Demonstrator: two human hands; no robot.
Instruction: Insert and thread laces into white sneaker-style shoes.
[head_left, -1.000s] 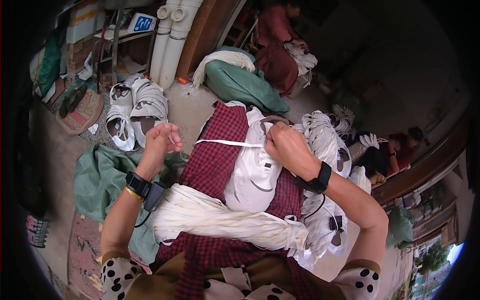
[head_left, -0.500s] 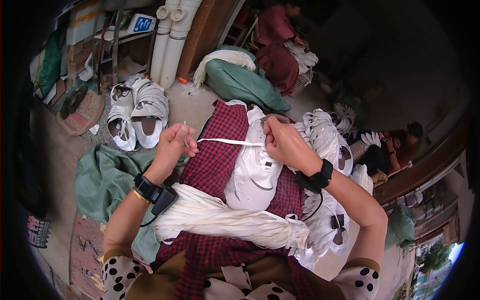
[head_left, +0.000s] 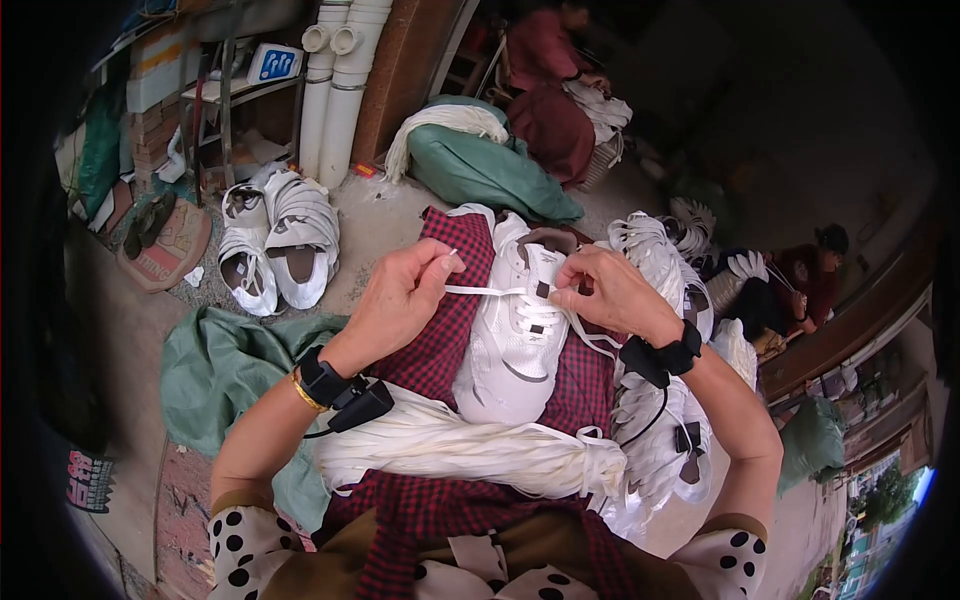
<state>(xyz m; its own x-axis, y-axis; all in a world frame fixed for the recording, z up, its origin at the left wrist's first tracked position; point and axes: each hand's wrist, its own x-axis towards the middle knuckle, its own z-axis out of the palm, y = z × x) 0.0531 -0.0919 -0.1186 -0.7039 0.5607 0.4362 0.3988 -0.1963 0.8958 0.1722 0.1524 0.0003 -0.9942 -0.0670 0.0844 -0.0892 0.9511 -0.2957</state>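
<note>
A white sneaker (head_left: 517,330) lies on a red checked cloth (head_left: 440,330) over my lap. My left hand (head_left: 405,295) pinches the tip of a white shoelace (head_left: 490,291) that runs across to the shoe's eyelets. My right hand (head_left: 610,292) holds the shoe's upper by the tongue and pinches the lace there. A thick bundle of white shoelaces (head_left: 470,450) lies across my lap below the shoe. Both wrists carry black bands.
A pile of white sneakers (head_left: 275,245) sits on the floor at left, another pile (head_left: 660,420) at my right. A green sack (head_left: 490,175) with laces lies ahead, green cloth (head_left: 225,370) at left. White pipes (head_left: 335,80) stand behind. Other people sit at back (head_left: 545,60) and right (head_left: 800,285).
My left hand has come in from the left toward the shoe, shortening the stretched lace. My right hand stays at the shoe's eyelets.
</note>
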